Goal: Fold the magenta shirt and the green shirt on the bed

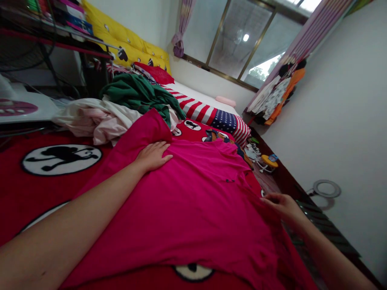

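Left of centre, the left hand (154,156) lies flat, thumb apart, on the shirt (187,201) filling mid-frame — right of centre, the right hand (279,205) pinches its edge — a hard pull there could drag it crooked or crease it

Red cover (36,197) w/ wht ovals (62,159) bears magenta shirt (181,201), laid out, + heaped wht cloth (111,119) & grn cloth (136,92).
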{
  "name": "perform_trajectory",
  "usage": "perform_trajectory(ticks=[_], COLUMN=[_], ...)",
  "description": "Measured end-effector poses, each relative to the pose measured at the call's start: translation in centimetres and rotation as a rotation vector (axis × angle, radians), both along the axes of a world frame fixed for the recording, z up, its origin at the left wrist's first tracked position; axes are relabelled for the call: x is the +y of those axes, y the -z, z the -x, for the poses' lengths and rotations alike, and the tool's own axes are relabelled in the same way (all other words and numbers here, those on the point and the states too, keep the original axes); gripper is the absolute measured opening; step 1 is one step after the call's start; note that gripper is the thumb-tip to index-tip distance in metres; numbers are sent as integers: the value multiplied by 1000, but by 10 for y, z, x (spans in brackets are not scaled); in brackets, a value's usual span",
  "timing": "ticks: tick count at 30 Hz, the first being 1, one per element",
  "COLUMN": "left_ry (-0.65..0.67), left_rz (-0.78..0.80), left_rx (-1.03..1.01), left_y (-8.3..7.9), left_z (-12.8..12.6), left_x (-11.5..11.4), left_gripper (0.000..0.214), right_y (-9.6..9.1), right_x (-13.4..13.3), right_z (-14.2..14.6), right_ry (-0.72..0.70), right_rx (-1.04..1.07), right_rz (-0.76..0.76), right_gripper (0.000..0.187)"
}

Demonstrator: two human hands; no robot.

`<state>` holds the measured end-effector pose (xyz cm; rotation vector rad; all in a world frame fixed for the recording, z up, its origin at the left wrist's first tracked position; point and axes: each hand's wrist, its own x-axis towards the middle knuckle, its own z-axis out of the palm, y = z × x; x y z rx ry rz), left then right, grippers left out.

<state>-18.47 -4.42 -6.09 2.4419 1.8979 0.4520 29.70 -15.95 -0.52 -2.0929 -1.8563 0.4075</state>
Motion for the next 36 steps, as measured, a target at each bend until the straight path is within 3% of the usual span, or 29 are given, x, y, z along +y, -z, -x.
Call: perform_trajectory(ticks=[3,8,13,17,23,26,32,36], left_ry=[7,3,-3,5,-5,9,51,164], left_rz=[-5,2,-8,-14,-7,-15,-54,-226], left_rx=[-4,-11,-4,-5,-17,-25,-75,-248], left_y=[-1,-2,-1,-1,-2,-1,1,2], left_z=[0,-1,-1,-1,-1,-1,1,5], left_x=[-1,-2,-1,-1,-3,-4,-5,-4], left_gripper=[66,65,65,65,65,69,76,60], right_y=[4,11,-8,-10,21,31,30,27], right_x=[3,19,56,102,156,169,167,118], right_z=[-31,-38,5,44,96,107,111,115], right_ry=[146,128,157,89,-211,-230,-128,-254], right_rx=[-135,-250,-361,-262,-193,-238,-334,-323], right_rz=[-101,21,-312,-279,-190,-207,-196,-218], right_gripper=[45,28,34,30,33,40,40,44])
